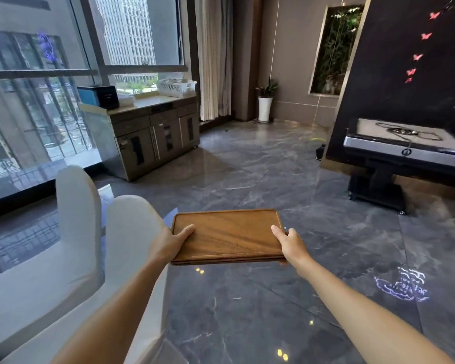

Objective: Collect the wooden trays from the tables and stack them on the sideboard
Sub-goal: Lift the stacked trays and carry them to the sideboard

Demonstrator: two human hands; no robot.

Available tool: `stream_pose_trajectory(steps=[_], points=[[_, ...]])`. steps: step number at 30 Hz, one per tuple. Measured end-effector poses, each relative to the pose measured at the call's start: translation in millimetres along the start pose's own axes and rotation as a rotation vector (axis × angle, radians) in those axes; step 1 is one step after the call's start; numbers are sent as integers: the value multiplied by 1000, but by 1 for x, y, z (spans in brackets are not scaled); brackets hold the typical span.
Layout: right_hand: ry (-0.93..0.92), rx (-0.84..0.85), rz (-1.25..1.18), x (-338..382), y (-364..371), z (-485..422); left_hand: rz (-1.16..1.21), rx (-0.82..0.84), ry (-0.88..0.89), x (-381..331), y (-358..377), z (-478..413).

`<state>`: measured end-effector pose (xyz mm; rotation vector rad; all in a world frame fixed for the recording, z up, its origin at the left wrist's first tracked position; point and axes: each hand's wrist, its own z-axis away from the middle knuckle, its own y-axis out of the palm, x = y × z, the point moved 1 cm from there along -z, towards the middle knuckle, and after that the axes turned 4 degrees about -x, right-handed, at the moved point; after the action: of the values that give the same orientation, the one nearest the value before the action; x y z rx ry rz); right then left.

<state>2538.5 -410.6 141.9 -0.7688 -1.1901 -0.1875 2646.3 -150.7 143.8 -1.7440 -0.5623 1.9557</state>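
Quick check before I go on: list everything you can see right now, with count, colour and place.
wooden tray: one visible, maybe more stacked beneath, brown, held over the floor
sideboard: one, grey-brown, by the window
white basket: one, on sideboard, right end
black box: one, on sideboard, left end
potted plant: one, white pot, far corner
black table: one, right
white chairs: two, left
left hand: gripping tray's left edge
right hand: gripping tray's right edge
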Motion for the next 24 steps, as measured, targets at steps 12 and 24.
stream_pose_trajectory(steps=[12,24], points=[[-6,116,-5,33,34,-301,-79,-83,-89,-80,124,-236],[-100,226,-19,143,87,-599,-125,-219,-166,-192,177,-478]])
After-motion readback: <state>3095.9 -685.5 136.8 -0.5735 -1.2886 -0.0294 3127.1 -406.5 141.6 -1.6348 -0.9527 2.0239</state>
